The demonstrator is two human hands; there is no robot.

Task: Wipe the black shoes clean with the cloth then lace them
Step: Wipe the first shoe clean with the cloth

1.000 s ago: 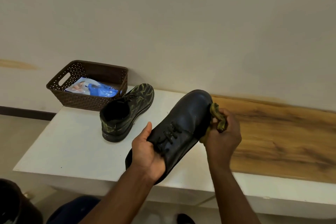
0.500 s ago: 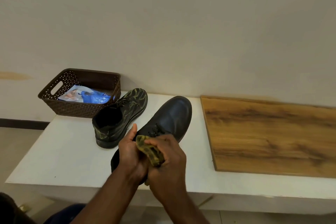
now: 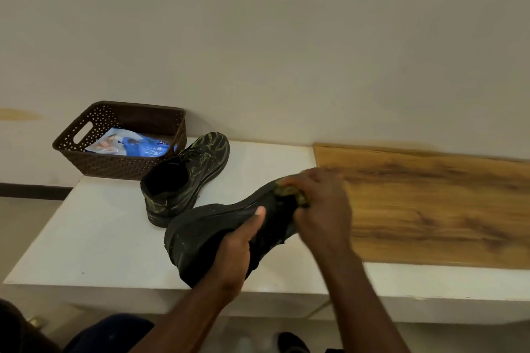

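My left hand point(image 3: 238, 252) grips a black shoe point(image 3: 200, 235) from below and holds it tipped on its side over the white table point(image 3: 94, 238), sole edge facing left. My right hand point(image 3: 321, 206) holds a crumpled yellow-green cloth point(image 3: 292, 193) and presses it against the toe end of that shoe; the hand is motion-blurred. The toe itself is hidden under the cloth and fingers. A second black shoe point(image 3: 186, 178), streaked with yellowish marks, stands upright on the table just behind and to the left, its opening facing me.
A brown perforated basket point(image 3: 86, 163) with a blue-and-white packet point(image 3: 134, 146) inside sits at the back left of the table against the wall. A wooden board point(image 3: 444, 209) lies on the table's right part. My legs and a foot show below the front edge.
The held shoe has been turned onto its side, sole edge leftward. My right hand has carried the cloth from near the laces out to the toe end.
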